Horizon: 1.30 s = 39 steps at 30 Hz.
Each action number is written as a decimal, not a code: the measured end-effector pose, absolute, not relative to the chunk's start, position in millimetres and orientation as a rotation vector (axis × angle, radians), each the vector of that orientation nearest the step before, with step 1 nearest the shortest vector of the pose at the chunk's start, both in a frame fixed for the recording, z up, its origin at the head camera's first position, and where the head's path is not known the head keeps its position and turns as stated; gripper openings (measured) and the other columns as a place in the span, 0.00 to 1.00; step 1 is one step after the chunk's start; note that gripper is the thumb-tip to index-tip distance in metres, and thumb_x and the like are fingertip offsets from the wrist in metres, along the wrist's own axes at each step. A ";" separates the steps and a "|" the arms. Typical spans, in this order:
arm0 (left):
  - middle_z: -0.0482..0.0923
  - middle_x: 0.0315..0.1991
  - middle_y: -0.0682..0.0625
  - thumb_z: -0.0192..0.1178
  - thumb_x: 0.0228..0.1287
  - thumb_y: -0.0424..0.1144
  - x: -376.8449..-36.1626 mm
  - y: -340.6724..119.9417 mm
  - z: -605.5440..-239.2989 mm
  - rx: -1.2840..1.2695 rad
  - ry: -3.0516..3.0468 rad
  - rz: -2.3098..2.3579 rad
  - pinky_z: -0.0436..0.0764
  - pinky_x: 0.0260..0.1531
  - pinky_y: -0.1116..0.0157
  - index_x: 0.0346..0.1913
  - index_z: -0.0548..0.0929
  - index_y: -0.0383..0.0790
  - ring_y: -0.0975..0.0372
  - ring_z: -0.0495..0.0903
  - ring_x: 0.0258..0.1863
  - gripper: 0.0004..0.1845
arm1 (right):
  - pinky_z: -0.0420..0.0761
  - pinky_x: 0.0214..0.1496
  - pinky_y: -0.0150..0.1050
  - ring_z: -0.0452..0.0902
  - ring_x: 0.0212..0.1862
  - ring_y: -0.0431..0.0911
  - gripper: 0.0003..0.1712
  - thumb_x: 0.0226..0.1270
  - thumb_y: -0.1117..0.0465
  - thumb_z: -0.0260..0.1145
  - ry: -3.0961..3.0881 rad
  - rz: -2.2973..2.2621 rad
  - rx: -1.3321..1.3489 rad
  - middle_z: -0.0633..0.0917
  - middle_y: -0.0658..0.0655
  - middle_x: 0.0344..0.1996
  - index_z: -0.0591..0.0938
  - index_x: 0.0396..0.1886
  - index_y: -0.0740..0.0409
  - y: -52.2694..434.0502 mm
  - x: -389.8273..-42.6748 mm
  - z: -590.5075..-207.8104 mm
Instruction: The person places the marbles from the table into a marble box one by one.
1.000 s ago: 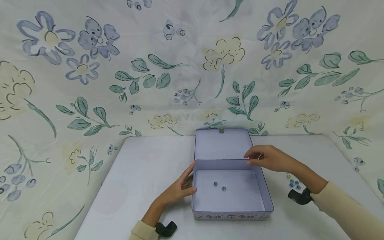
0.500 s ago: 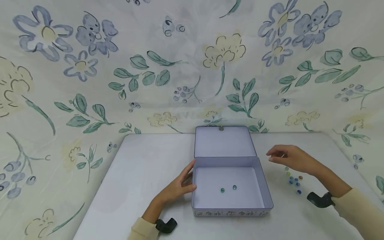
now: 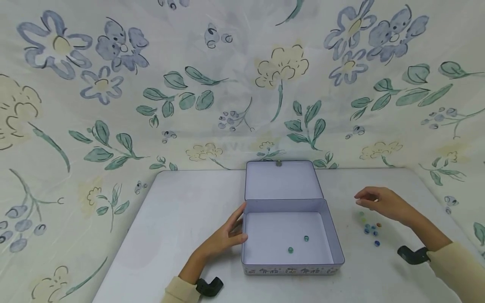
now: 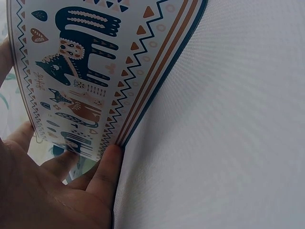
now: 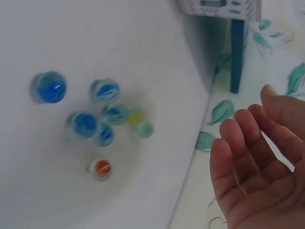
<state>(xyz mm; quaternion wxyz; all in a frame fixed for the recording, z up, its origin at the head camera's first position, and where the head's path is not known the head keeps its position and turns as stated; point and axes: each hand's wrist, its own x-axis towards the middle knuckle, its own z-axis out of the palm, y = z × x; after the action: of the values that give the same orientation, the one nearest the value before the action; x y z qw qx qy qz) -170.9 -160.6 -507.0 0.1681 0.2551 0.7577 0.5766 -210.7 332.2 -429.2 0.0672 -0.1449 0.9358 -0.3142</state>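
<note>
A lilac-lined tin box (image 3: 291, 270) stands on the table, its hinged lid (image 3: 282, 181) raised at the back. Inside lie two green glass marbles (image 3: 306, 238), both toward the front right of the floor. My left hand (image 3: 225, 240) rests against the box's left side with fingers extended; in the left wrist view the fingertips touch the animal-printed wall (image 4: 86, 57). Right of the box, my right hand (image 3: 386, 205) hovers beyond loose marbles with nothing in it. From the right wrist its fingers (image 5: 233, 157) look relaxed and slightly bent. Blue marbles (image 5: 51, 87) and one orange marble (image 5: 102, 168) lie below.
The loose marbles sit in a cluster on the white table (image 3: 182, 219), with yellow and pale green ones (image 5: 144, 130) at its far end. A floral-printed cloth (image 3: 227, 84) hangs behind the table and down its sides.
My right hand has moved right, from the box's back right corner to beyond the loose marbles. Both green marbles have rolled rightward in the box. The left hand has stayed put.
</note>
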 end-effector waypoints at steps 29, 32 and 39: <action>0.32 0.83 0.48 0.62 0.69 0.51 -169.7 -161.6 -506.6 0.742 2.152 1.640 0.63 0.72 0.39 0.81 0.41 0.60 0.34 0.45 0.78 0.48 | 0.82 0.32 0.36 0.81 0.45 0.50 0.17 0.69 0.59 0.66 2.745 -0.892 -0.261 0.86 0.60 0.45 0.82 0.53 0.64 354.2 -214.8 -478.1; 0.32 0.83 0.48 0.61 0.69 0.52 -169.3 -161.7 -505.8 0.740 2.148 1.644 0.63 0.72 0.38 0.81 0.40 0.60 0.33 0.45 0.78 0.48 | 0.82 0.31 0.35 0.81 0.46 0.51 0.17 0.69 0.60 0.66 2.746 -0.876 -0.254 0.86 0.60 0.45 0.82 0.54 0.64 353.6 -215.9 -480.0; 0.32 0.83 0.46 0.62 0.69 0.53 -169.2 -162.3 -507.2 0.739 2.146 1.642 0.64 0.71 0.39 0.82 0.40 0.56 0.33 0.45 0.77 0.50 | 0.81 0.33 0.34 0.79 0.44 0.48 0.19 0.68 0.60 0.67 2.750 -0.845 -0.236 0.86 0.60 0.45 0.82 0.54 0.67 351.5 -214.3 -480.1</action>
<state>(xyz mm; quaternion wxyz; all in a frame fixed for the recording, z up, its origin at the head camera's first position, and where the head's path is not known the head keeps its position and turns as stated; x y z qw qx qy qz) -169.2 -162.3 -507.2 0.1695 0.2599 0.7550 0.5776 -214.3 351.5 -480.1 0.1271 -0.0810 0.9450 -0.2903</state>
